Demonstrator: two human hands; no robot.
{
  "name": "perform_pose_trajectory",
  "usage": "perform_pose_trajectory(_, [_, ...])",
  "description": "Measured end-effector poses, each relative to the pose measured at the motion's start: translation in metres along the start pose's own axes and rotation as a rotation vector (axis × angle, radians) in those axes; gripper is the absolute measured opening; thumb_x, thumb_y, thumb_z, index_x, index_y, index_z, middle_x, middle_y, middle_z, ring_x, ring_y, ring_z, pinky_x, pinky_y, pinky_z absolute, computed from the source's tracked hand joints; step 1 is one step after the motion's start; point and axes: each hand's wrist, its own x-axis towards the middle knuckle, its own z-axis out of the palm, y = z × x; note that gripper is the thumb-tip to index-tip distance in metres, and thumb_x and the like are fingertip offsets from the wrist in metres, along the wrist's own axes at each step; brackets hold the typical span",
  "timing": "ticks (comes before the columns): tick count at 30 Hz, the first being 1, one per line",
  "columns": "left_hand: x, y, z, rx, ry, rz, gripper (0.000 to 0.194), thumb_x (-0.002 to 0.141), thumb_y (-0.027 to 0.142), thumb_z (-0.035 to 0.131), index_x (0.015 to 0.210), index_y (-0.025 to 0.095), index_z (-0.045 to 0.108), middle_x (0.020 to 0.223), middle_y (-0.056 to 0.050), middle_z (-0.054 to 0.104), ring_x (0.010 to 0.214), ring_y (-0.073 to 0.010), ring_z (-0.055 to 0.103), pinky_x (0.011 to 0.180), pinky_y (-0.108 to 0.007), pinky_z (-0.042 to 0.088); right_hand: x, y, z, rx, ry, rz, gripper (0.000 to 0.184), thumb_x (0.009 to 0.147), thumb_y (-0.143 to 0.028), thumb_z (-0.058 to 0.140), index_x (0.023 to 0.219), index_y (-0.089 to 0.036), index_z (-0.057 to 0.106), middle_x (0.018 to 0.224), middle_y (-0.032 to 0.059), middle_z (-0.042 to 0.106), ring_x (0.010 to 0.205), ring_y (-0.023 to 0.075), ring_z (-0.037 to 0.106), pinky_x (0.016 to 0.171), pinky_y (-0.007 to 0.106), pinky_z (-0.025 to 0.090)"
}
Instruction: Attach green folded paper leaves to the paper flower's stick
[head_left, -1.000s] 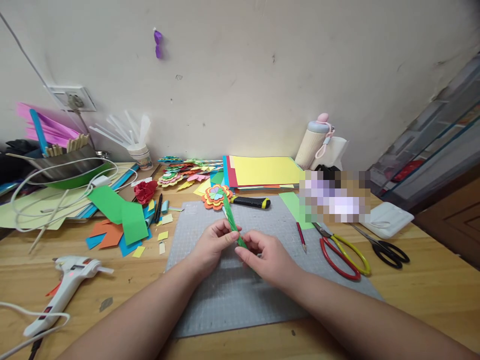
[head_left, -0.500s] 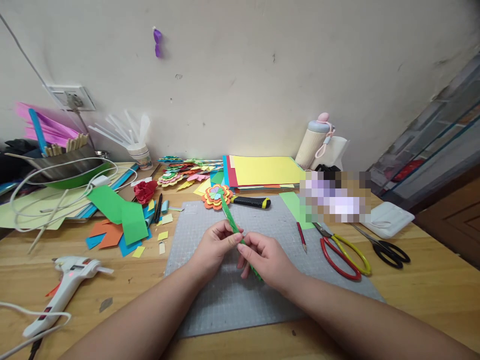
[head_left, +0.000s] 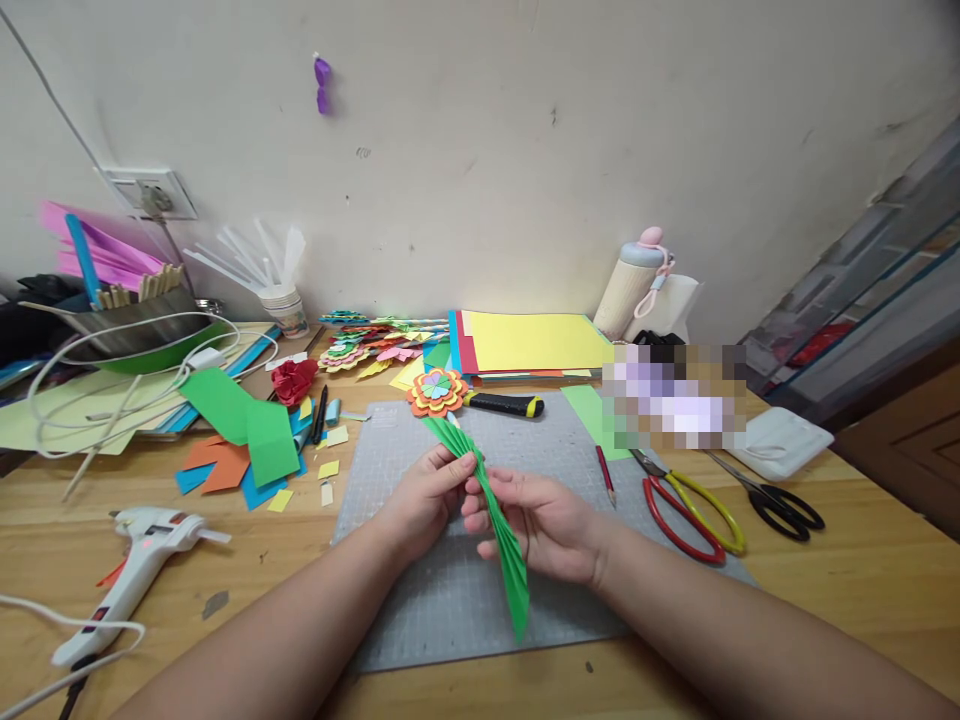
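L hand (head_left: 429,497) fingers pinch pleated green paper (head_left: 501,522) near its middle; R hand (head_left: 546,522) fingers hold it too, just below. Paper's above gray cutting mat (head_left: 420,610), layered paper flower (head_left: 437,392) near its upper end.

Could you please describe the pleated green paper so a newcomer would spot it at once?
Start at the grey mat. Above its middle, the left hand pinches the paper, a slanting strip with the right hand beside it. Unlike the flat green sheets to the left, it is folded into narrow pleats.
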Motion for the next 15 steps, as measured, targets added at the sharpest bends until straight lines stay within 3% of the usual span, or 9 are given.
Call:
perform_pose_trajectory(3, [-0.0003,-0.002,-0.002,-0.002,-0.007,-0.017,0.017,0.075,0.028,0.068,0.079,0.015,0.058,0.054,0.004,0.053,0.042,-0.0072,0.05,0.044,-0.02,0.039,0.0023,0.0019,-0.0031,-0.011,0.015,-0.021,0.012,0.083,-0.02,0.057,0.091,-0.012,0.059,0.074,0.0028,0.069,0.066,0.0121,0.067,0.07,0.029,0.053])
perform_pose_trajectory(10, [0.0009,-0.0033,-0.0021,0.017,-0.067,-0.031,0.017,0.077,0.028,0.065,0.074,0.015,0.055,0.054,0.003,0.054,0.042,-0.0096,0.054,0.042,-0.02,0.041,0.004,0.0073,-0.0018,-0.064,0.103,-0.087,0.01,0.077,-0.017,0.064,0.084,-0.01,0.061,0.067,0.0031,0.067,0.054,0.0099,0.064,0.063,0.027,0.054])
perform_pose_trajectory(15, [0.0007,-0.0026,-0.0022,-0.011,-0.042,-0.016,0.02,0.074,0.029,0.068,0.073,0.015,0.054,0.052,0.004,0.052,0.04,-0.0086,0.052,0.041,-0.02,0.041,0.002,0.0041,-0.0008,-0.047,0.002,-0.052,0.012,0.081,-0.019,0.06,0.089,-0.01,0.061,0.074,0.0046,0.068,0.064,0.0121,0.066,0.071,0.032,0.054])
